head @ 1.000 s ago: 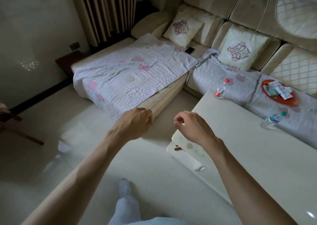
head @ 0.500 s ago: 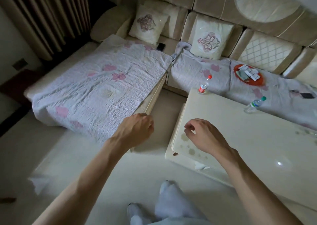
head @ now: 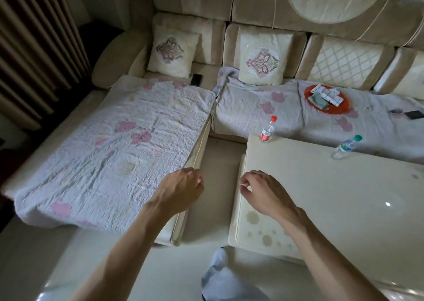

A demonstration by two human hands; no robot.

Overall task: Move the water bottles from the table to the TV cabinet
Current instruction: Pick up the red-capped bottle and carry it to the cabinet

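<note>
Two clear water bottles stand on the far edge of the cream table (head: 321,197). The red-capped bottle (head: 267,129) is at the far left corner. The green-capped bottle (head: 345,147) stands further right along the same edge. My left hand (head: 181,186) hovers over the gap between the sofa chaise and the table, fingers curled and empty. My right hand (head: 261,190) is above the table's near left part, fingers loosely curled, holding nothing. Both hands are well short of the bottles. No TV cabinet is in view.
An L-shaped beige sofa (head: 252,14) wraps behind and left of the table, covered by a floral quilt (head: 110,154). A red plate (head: 327,98) with papers and two dark phones lie on it. Curtains hang at left. My leg (head: 220,275) shows below.
The view has swung left to right and closer to the table; the bottles now sit nearer the centre. Both hands stay out in front, empty, with the right one now over the table.
</note>
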